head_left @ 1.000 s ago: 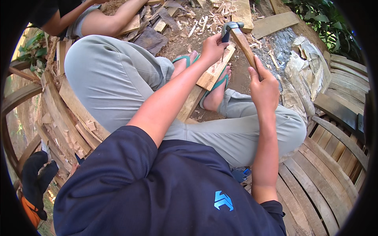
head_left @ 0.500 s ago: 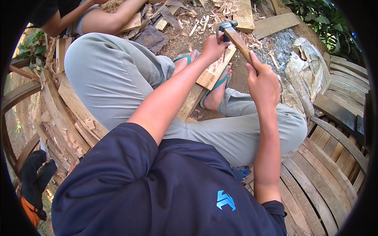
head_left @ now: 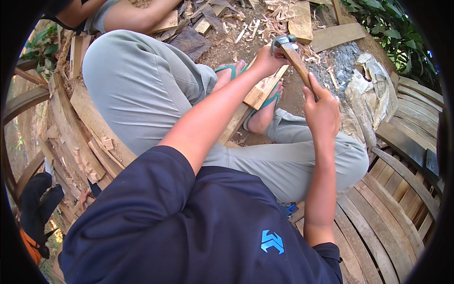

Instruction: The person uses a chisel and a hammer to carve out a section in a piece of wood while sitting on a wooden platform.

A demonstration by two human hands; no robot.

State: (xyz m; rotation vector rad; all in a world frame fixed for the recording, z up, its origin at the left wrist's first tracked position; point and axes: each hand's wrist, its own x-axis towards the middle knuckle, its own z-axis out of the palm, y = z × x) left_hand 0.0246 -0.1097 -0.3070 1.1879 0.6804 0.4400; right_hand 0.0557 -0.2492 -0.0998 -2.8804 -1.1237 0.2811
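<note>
My right hand (head_left: 322, 110) is closed around the wooden handle of a claw hammer (head_left: 298, 62). Its steel head is just above and beside my left hand (head_left: 270, 62), overlapping it in the view. The fingers of my left hand are wrapped round a chisel, which hand and hammer now mostly hide. Under that hand lies a pale wood block (head_left: 260, 93), its near end square-cut. It rests on a longer timber (head_left: 235, 122) between my feet, which wear green flip-flops (head_left: 232, 71). Whether the hammer touches the chisel I cannot tell.
Wood chips (head_left: 276, 21) and offcuts litter the ground ahead. A crumpled pale sack (head_left: 364, 92) lies to the right, near stacked curved slats (head_left: 378, 213). Another person's bent limb (head_left: 137, 18) is at the upper left. Curved boards (head_left: 75, 123) stand at my left.
The hammer head has come down closer to my left hand. The chisel's dark handle and blade, visible before, are now mostly covered. The view has shifted slightly.
</note>
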